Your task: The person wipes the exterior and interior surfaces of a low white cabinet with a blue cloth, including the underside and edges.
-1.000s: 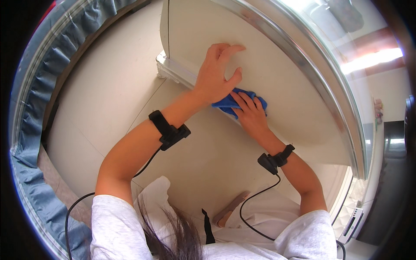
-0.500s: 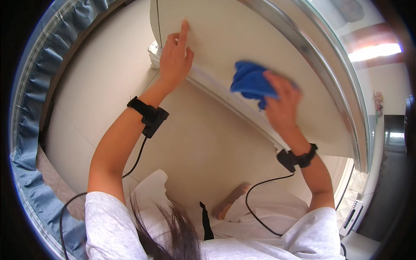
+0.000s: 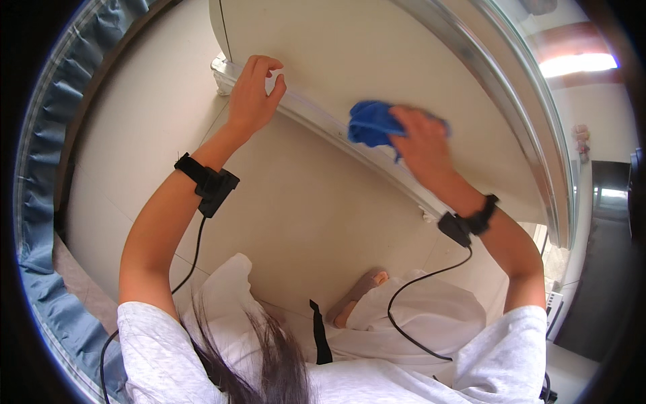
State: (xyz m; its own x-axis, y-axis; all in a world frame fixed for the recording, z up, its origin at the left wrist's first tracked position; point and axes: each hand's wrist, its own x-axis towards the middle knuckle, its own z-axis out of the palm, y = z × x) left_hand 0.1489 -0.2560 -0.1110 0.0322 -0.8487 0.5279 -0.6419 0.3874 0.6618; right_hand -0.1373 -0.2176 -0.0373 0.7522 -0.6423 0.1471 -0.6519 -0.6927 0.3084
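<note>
A blue cloth (image 3: pixel 370 123) is bunched under my right hand (image 3: pixel 425 145), whose fingers are closed over it. The cloth lies against the pale flat panel (image 3: pixel 350 60) of a piece of furniture, above its lower edge. My left hand (image 3: pixel 252 97) is by the panel's left end, near the white base rail (image 3: pixel 316 118). Its fingers are loosely bent, the thumb stands apart, and nothing shows in the grasp. Whether its fingertips touch the panel, I cannot tell.
Metal trim (image 3: pixel 498 81) and a glass edge border the panel on the right. A blue gathered fabric skirt (image 3: pixel 37 182) runs along the left side. Black wrist straps (image 3: pixel 214 187) with cables trail from both forearms. Pale floor tiles (image 3: pixel 296 202) lie below, with my foot (image 3: pixel 356 293) on them.
My left hand has drawn down and left, its extended index finger now bent. My right hand and the blue cloth have shifted slightly left across the panel. The view has shifted somewhat.
</note>
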